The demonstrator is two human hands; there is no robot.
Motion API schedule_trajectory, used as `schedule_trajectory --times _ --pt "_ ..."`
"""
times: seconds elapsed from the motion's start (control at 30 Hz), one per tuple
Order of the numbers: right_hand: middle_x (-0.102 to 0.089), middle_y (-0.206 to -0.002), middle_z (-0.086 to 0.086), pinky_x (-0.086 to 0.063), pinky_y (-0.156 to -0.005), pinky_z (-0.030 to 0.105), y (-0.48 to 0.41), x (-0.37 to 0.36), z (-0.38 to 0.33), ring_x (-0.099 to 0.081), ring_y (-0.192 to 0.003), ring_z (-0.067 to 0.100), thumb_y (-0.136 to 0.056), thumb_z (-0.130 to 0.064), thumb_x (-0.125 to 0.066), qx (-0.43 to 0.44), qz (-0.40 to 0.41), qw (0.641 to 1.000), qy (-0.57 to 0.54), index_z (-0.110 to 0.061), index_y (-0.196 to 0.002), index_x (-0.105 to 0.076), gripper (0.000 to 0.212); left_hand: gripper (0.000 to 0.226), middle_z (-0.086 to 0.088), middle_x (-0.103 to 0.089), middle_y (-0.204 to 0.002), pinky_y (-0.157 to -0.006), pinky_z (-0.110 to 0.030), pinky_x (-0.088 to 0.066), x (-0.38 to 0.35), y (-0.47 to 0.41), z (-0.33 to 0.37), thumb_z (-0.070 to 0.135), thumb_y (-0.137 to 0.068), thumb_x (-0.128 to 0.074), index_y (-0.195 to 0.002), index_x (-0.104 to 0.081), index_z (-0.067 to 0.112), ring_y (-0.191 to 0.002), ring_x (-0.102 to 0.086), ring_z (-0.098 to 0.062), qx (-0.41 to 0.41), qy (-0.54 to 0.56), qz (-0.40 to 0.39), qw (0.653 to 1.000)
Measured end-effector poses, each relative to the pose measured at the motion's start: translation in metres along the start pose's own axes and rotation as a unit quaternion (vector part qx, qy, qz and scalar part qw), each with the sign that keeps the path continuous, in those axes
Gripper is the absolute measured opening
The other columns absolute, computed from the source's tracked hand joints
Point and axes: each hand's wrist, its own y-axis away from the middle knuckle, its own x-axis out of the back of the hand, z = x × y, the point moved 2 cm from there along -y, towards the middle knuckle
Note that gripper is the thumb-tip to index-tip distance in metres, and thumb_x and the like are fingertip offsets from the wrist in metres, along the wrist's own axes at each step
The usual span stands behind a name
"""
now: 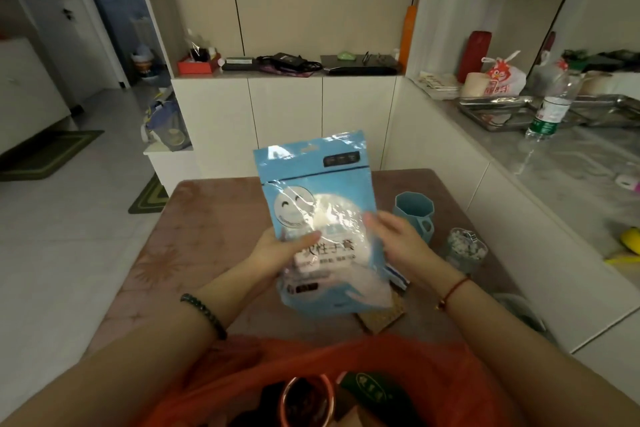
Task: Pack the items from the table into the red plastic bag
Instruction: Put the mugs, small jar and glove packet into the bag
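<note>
A light-blue plastic pouch (313, 184) with a smiley face and a clear window is held upright above the table. My left hand (277, 253) grips its lower left edge, thumb across the front. On the pouch's right side, my right hand (398, 239) grips with fingers on the front. The red plastic bag (408, 367) lies open at the bottom of the view, holding a round red-rimmed container (306, 402) and a dark green packet (372, 390). Behind the pouch, a blue cup (414, 213), a clear jar of white pieces (465, 248) and a brown flat item (379, 317) rest on the table.
The pinkish table (207, 218) stands against a white counter (571, 166) on the right, which carries metal trays, a water bottle (552, 107) and bags. White cabinets with electronics on a shelf stand behind. Tiled floor with green mats lies to the left.
</note>
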Motion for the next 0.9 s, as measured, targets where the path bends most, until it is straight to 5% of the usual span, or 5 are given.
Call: schedule_trajectory --times 0.13,0.3,0.5,0.73,0.9 --pt "-0.059 -0.109 0.012 -0.053 -0.072 0.030 -0.023 0.033 0.026 -0.060 -0.082 0.018 -0.091 -0.019 -0.056 -0.092 0.131 0.987 0.019 -0.004 -0.123 -0.053 0.036 0.032 -0.022 -0.069 -0.107 -0.084 -0.045 -0.056 0.047 -0.012 0.001 0.011 -0.074 -0.074 -0.103 -0.065 0.001 -0.092 -0.068 -0.033 0.005 -0.012 0.100 0.995" --pt "-0.057 -0.121 0.011 -0.045 -0.080 0.026 -0.018 0.027 0.100 -0.056 -0.105 0.022 -0.082 -0.026 -0.065 -0.144 0.047 0.909 0.389 -0.005 -0.121 -0.052 0.046 0.031 -0.016 -0.071 -0.096 -0.059 -0.030 -0.060 0.082 -0.020 -0.013 0.014 -0.076 -0.073 -0.103 -0.063 0.002 -0.078 -0.069 -0.024 0.038 -0.028 0.131 0.990" --pt "-0.053 -0.122 0.007 -0.045 -0.079 0.025 -0.022 0.012 0.128 -0.053 -0.111 0.021 -0.076 -0.034 -0.071 -0.190 0.016 0.883 0.429 -0.010 -0.126 -0.042 0.063 0.039 -0.021 -0.072 -0.099 -0.061 -0.033 -0.061 0.085 -0.024 -0.043 0.013 -0.075 -0.073 -0.109 -0.061 -0.002 -0.077 -0.073 -0.026 0.084 -0.022 0.074 0.993" --pt "-0.061 -0.082 0.005 -0.050 -0.081 0.045 -0.058 0.029 0.084 -0.056 -0.077 0.021 -0.090 -0.022 -0.053 -0.033 0.040 0.931 0.361 -0.016 -0.072 -0.055 0.019 0.032 -0.022 -0.072 -0.099 -0.061 -0.032 -0.061 0.079 -0.027 -0.052 0.011 -0.076 -0.072 -0.104 -0.063 -0.001 -0.073 -0.073 -0.023 0.087 -0.004 0.055 0.995" --pt "-0.053 -0.129 0.008 -0.043 -0.098 0.035 -0.078 0.045 0.110 -0.051 -0.116 0.026 -0.086 -0.035 -0.058 -0.102 0.005 0.849 0.518 -0.022 -0.134 -0.043 0.052 0.035 -0.022 -0.072 -0.099 -0.063 -0.033 -0.061 0.076 -0.029 -0.056 0.011 -0.075 -0.072 -0.106 -0.062 -0.002 -0.075 -0.073 -0.025 0.096 0.008 0.047 0.994"
